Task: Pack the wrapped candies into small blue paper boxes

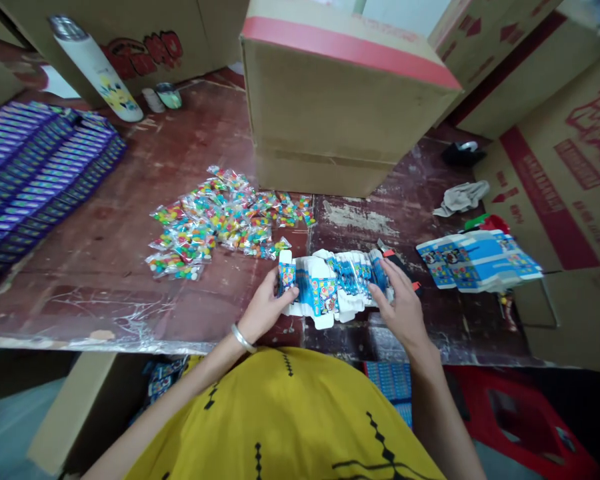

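My left hand (267, 308) and right hand (404, 305) each grasp, and partly hide, one end of the flat blue paper cartons (336, 288), fanned at lower centre on the scratched table (125, 267). I cannot read their prints.

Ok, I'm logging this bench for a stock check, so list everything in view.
flat cartons: one fanned row, blue and white, table front, between the hands
carton stack: one, blue and white, right of the hands
candy packets: many, multicoloured, heaped mid-table
cardboard boxes: several, brown with red print, back and right
purple boxes: many, purple, rows at far left
bottle: one, white, back left
cloth: one, grey, right side
table: one, reddish brown, under it all
left hand: one, bare, fingers grip the row's left end
right hand: one, bare, fingers on the row's right end
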`<state>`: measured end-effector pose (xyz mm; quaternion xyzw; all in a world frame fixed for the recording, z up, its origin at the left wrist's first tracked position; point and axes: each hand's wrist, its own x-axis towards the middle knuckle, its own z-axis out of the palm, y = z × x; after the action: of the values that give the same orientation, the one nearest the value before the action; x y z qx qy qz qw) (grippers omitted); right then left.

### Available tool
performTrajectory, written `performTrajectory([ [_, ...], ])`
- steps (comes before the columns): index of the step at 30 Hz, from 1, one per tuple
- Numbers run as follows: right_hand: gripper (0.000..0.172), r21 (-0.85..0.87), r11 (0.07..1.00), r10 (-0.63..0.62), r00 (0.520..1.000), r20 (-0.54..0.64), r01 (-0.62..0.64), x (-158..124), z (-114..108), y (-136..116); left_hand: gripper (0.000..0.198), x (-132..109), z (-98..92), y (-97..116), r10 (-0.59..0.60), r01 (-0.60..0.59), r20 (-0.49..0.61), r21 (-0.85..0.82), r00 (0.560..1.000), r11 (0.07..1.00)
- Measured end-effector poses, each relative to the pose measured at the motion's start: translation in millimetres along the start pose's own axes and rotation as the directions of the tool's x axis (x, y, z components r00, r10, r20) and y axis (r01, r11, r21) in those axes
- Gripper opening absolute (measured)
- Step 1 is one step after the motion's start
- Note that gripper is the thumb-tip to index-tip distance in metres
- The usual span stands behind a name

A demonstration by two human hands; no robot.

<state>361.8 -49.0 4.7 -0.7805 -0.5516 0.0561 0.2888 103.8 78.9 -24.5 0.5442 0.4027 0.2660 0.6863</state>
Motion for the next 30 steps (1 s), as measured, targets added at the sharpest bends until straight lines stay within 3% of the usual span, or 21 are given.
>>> performTrajectory([
  [2,0.041,0.074,0.997,0.032,0.997,-0.077,-0.027,3.7,-0.2,-24.9,0.06,-5.6,-10.2,5.4,-0.006,0.007,0.014,-0.049,1.0,0.999],
  [4,0.031,0.181,0.983,0.017,0.998,-0.057,-0.006,10.0,2.9,-53.5,0.061,-10.9,-18.2,11.4,0.0,0.003,0.043,-0.057,0.999,0.998],
  [7,0.027,0.318,0.942,-0.139,0.987,0.083,0.106,21.7,14.9,-95.2,0.062,-18.5,-25.3,18.1,0.031,-0.013,0.114,-0.153,0.993,0.988],
  [10,0.04,0.401,0.896,-0.303,0.924,0.232,0.193,32.2,31.4,-126.4,0.056,-25.8,-30.7,20.5,0.058,0.019,0.203,-0.358,0.977,0.934],
  [13,0.048,0.442,0.877,-0.37,0.855,0.363,0.191,39.2,44.9,-144.6,0.045,-31.6,-40.0,19.7,0.029,0.115,0.272,-0.498,0.962,0.859],
  [16,0.043,0.487,0.861,-0.391,0.805,0.446,0.149,43.5,52.5,-153.9,0.041,-34.3,-52.9,17.4,0.043,0.142,0.281,-0.604,0.959,0.784],
  [19,0.036,0.526,0.843,-0.394,0.792,0.466,0.11,46.7,55.4,-159.3,0.041,-33.9,-64.5,17.1,0.072,0.13,0.283,-0.632,0.956,0.764],
  [22,0.037,0.508,0.858,-0.325,0.849,0.416,0.079,48.9,55.0,-164.2,0.047,-31.1,-69.5,19.9,0.095,0.035,0.228,-0.507,0.969,0.861],
  [25,0.039,0.496,0.867,-0.244,0.916,0.319,0.058,50.0,54.7,-168.5,0.065,-28.0,-65.8,23.5,0.162,-0.159,0.006,-0.164,0.987,0.974],
  [27,0.039,0.512,0.859,-0.187,0.94,0.287,0.015,50.8,57.2,-169.4,0.071,-27.1,-60.3,25.2,0.227,-0.221,-0.121,0.057,0.966,0.974],
  [30,0.032,0.564,0.822,-0.112,0.946,0.304,-0.084,53.1,65.6,-166.5,0.053,-27.8,-53.4,26.7,0.237,-0.211,-0.188,0.149,0.953,0.966],
])
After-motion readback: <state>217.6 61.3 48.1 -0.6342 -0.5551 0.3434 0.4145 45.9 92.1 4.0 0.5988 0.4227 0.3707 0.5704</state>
